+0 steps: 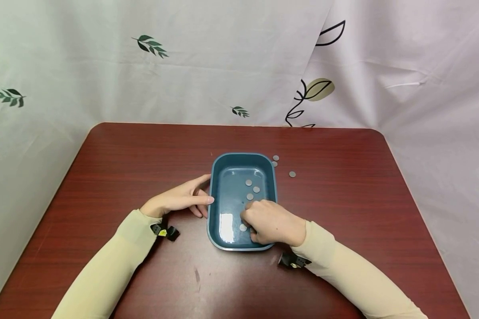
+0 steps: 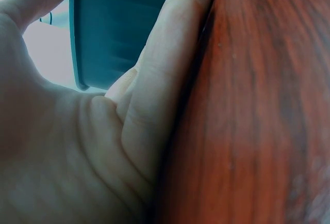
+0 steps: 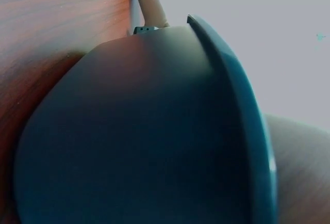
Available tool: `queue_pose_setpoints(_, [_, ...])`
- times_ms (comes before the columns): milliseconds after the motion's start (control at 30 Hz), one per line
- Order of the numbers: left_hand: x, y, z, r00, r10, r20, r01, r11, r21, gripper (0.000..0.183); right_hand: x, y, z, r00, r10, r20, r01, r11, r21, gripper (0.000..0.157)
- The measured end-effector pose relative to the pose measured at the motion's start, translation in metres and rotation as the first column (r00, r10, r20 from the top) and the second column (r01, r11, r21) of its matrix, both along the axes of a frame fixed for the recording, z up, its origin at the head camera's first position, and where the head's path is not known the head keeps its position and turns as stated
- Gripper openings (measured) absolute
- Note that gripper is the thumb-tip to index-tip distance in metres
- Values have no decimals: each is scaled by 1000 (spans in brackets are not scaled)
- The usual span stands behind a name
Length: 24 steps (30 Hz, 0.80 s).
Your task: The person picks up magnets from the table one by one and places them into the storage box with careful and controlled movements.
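Head view has the right hand [image 1: 273,222] over the near right part of a blue tray [image 1: 229,188], its fingers bent inward toward the tray's floor; the fingertips are hidden beneath the knuckles, so I cannot tell whether they pinch anything. One pale disc [image 1: 243,227] lies just beside those fingers. The left hand [image 1: 183,196] is at the tray's left side, spread fairly straight, with one fingertip touching the rim. Left wrist view shows another finger stretched out low along the table beside the tray's outer wall. The tray stands upright near the middle of the table [image 1: 151,150], its long sides running away from the person.

Beyond the right knuckles, three grey discs [image 1: 256,189] lie close together on the tray's floor. Outside its far right corner are two more discs [image 1: 276,157] near each other, the nearer one partly hidden by the rim, and a single disc [image 1: 292,174] a little apart to the right. Right wrist view is mostly filled by the tray's dark outer wall.

Pale yellow sleeves [image 1: 355,272] cover both arms, with a black device [image 1: 294,260] at each wrist. Behind the reddish-brown tabletop hangs white cloth [image 1: 207,66] printed with leaves.
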<state>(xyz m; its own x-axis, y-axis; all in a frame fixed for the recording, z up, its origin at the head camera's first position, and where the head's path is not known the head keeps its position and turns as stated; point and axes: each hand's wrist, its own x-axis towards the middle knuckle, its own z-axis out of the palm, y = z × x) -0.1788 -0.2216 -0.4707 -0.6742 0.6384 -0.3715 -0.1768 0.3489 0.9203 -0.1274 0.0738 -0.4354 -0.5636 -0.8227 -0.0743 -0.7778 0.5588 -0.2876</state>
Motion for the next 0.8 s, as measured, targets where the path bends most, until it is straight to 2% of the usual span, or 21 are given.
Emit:
queue_pose_setpoints(267, [0,1,2,1000,1,5,-1,1000,-5,93,0,6,5,997,15,-73,-16,1000,-23,12])
queue_pose_setpoints(400, [0,0,2,1000,5,4,-5,1000,-13,94,-3,11,8,994,19,-104,-26,998,-64,12])
queue_pose_setpoints(800, [-1,0,1,1000,1,3,-1,1000,-21,92,-12,30,11,987,28,-160,-61,976,-211,25])
